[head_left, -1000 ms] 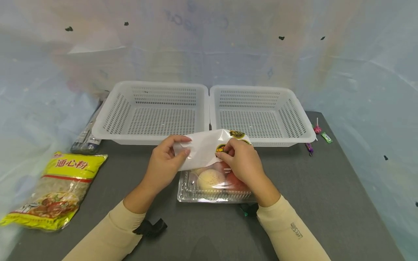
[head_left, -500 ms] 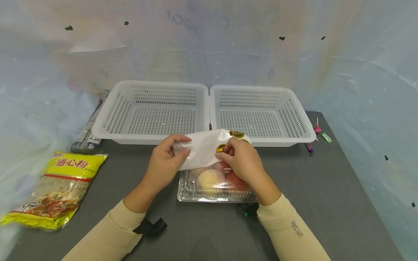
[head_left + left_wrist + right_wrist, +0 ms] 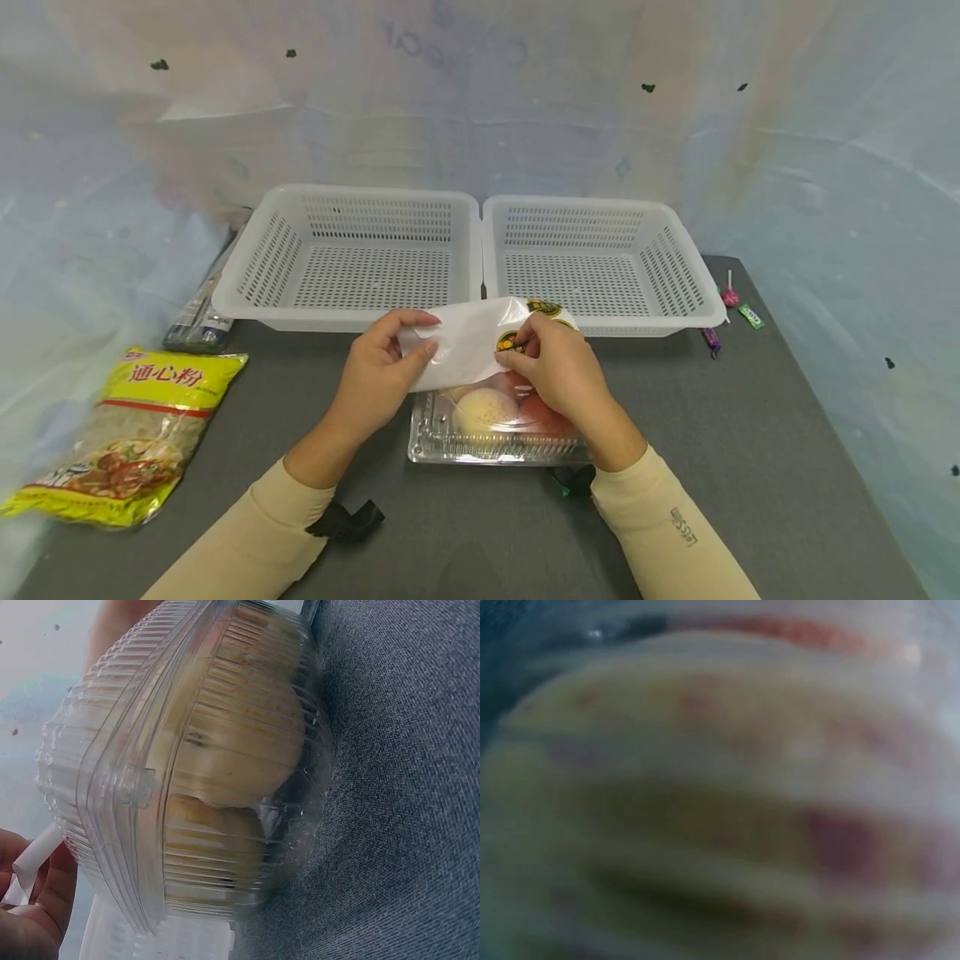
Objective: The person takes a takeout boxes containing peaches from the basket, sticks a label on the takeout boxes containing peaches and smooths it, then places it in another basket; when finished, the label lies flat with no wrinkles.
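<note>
Left hand (image 3: 378, 367) pinching the left edge of the white plastic bag (image 3: 468, 337) between thumb and fingers; right hand (image 3: 558, 371) pinching the same bag near its printed round logos, fingers curled. Bag held just above and touching the clear clamshell box (image 3: 487, 433) of round fruit, resting on the grey bench (image 3: 750, 433) directly in front of the two white baskets (image 3: 352, 258). For a clean result, probably best to separate the bag layers with small opposing pulls, keeping the grip near the mouth edge and the box flat. Yellow noodle packet (image 3: 135, 433) at far left; small candies (image 3: 727, 296) at right, well apart.
</note>
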{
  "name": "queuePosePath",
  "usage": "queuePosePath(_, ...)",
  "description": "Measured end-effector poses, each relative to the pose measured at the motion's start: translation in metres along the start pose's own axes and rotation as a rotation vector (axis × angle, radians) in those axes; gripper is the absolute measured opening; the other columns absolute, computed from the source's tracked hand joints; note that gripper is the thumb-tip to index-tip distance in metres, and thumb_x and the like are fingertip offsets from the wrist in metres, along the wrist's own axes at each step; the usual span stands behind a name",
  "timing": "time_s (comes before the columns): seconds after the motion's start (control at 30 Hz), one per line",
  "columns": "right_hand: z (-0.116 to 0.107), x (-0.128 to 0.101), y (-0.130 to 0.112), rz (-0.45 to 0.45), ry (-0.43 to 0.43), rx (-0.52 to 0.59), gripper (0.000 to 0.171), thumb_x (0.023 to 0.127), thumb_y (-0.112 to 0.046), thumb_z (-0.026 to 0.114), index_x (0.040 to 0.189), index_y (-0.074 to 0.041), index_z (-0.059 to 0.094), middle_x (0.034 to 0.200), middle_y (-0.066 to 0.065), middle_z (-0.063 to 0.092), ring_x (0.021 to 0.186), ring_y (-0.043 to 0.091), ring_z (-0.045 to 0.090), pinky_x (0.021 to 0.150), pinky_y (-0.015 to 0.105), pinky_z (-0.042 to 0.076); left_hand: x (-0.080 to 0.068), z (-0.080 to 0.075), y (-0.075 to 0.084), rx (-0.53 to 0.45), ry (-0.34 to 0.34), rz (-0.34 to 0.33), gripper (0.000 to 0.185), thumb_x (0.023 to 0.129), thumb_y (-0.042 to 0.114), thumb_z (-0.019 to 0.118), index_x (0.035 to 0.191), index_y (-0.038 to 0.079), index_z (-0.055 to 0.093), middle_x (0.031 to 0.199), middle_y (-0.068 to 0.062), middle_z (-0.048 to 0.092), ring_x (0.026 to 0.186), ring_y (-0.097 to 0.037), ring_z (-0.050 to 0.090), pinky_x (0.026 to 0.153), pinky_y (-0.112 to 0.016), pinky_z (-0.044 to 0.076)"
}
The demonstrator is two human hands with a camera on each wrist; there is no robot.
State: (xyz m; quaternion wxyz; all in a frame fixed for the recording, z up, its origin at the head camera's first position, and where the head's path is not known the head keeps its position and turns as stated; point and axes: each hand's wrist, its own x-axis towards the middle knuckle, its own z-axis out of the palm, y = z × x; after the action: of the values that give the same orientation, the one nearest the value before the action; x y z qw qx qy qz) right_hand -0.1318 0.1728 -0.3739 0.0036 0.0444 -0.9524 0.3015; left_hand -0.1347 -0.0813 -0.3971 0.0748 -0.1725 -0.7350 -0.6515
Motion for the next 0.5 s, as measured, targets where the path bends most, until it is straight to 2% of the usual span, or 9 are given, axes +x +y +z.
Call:
queuePosePath(0.13, -0.002, -0.003, 0.002, -0.005, 0.005, 0.039, 0.038, 0.094, -0.030, 0.089, 0.118, -0.010, 0.067, 0.083, -0.002, 0.064, 0.075, 0.019, 0.059, 0.068, 0.040, 0.049, 0.000, -0.001, 0.001, 0.001, -0.002, -0.024, 0.026, 0.098, -0.007, 0.075, 0.122, 0.001, 0.074, 0.095, -0.018, 0.067, 0.070, -0.021, 0.062, 0.059, -0.028, 0.057)
queuePosePath(0.27, -0.008, -0.014, 0.003, -0.023, -0.052, 0.053, 0.048, 0.096, -0.026, 0.087, 0.136, -0.008, 0.067, 0.080, -0.005, 0.065, 0.071, 0.016, 0.058, 0.068, 0.039, 0.049, 0.000, -0.005, 0.003, -0.035, -0.032, -0.096, 0.027, 0.098, -0.007, 0.075, 0.123, 0.002, 0.074, 0.094, -0.020, 0.066, 0.069, -0.021, 0.064, 0.059, -0.030, 0.058)
queuePosePath(0.37, -0.014, -0.024, 0.003, -0.089, -0.103, 0.008, 0.043, 0.097, -0.025, 0.086, 0.134, -0.008, 0.071, 0.077, -0.009, 0.063, 0.070, 0.014, 0.057, 0.070, 0.038, 0.049, -0.002, -0.010, 0.006, -0.073, -0.073, -0.163, 0.028, 0.099, -0.005, 0.075, 0.126, 0.001, 0.073, 0.101, -0.021, 0.068, 0.070, -0.020, 0.066, 0.061, -0.031, 0.060)
queuePosePath(0.4, -0.017, -0.027, 0.003, -0.123, -0.110, -0.005, 0.039, 0.097, -0.024, 0.086, 0.130, -0.008, 0.074, 0.078, -0.010, 0.063, 0.072, 0.014, 0.058, 0.072, 0.038, 0.050, -0.003, -0.012, 0.007, -0.081, -0.085, -0.187, 0.029, 0.099, -0.004, 0.076, 0.127, 0.001, 0.072, 0.099, -0.021, 0.068, 0.068, -0.019, 0.065, 0.061, -0.030, 0.059)
queuePosePath(0.5, -0.023, -0.036, 0.005, -0.236, -0.089, -0.027, 0.027, 0.097, -0.018, 0.086, 0.120, -0.009, 0.078, 0.091, -0.008, 0.067, 0.084, 0.015, 0.061, 0.079, 0.040, 0.052, -0.008, -0.018, 0.006, -0.099, -0.127, -0.233, 0.031, 0.099, -0.003, 0.076, 0.130, 0.000, 0.071, 0.101, -0.019, 0.066, 0.068, -0.016, 0.063, 0.062, -0.029, 0.058)
